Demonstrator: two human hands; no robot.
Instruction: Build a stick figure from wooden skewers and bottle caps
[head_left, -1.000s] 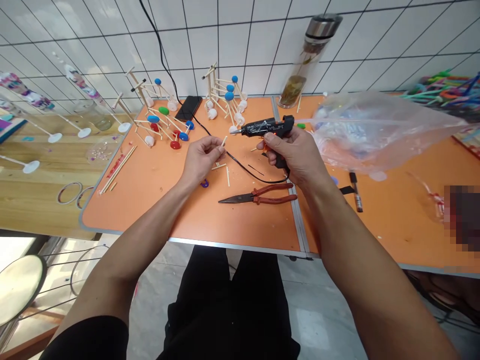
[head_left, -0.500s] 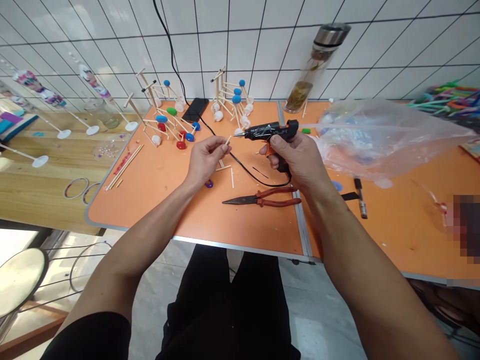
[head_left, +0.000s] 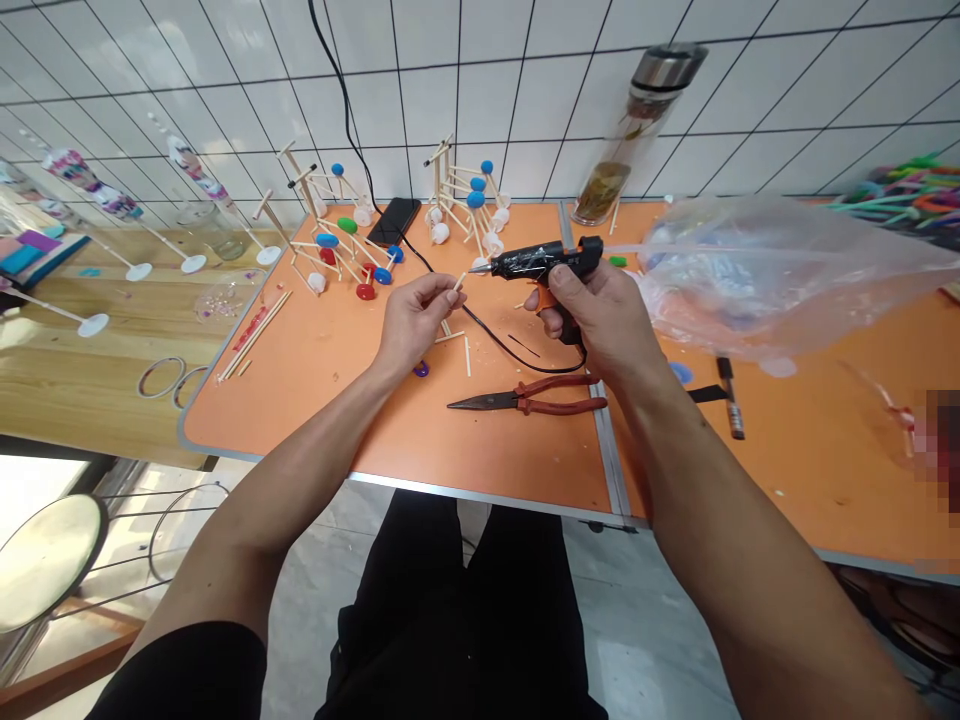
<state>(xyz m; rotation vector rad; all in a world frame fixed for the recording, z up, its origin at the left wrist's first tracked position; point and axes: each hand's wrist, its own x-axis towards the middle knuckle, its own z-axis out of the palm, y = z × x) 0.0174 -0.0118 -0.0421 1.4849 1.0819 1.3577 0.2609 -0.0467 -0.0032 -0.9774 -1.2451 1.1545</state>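
Pinched between the fingertips of my left hand (head_left: 417, 315) is a short wooden stick (head_left: 460, 281), its tip pointing up. My right hand (head_left: 609, 312) wraps around the handle of a black glue gun (head_left: 534, 262) with an orange trigger. The gun's metal nozzle points left and sits very close to the stick's tip; whether they touch I cannot tell. Below the hands lie long-nose pliers (head_left: 525, 396) with red handles. A thin loose stick (head_left: 467, 356) and a purple ring-like piece (head_left: 421, 369) rest near my left wrist.
Stick models with coloured discs (head_left: 345, 235) stand at the back, beside a black phone (head_left: 394, 221). A glass tea bottle (head_left: 611, 160) leans by the tiled wall. At right are a plastic bag (head_left: 780, 270) and a marker (head_left: 730, 398). The gun's black cord crosses the orange table (head_left: 405, 440).
The whole view has shifted slightly to the right. Both hands keep nearly the same pose, with the stick still at the glue gun's nozzle.
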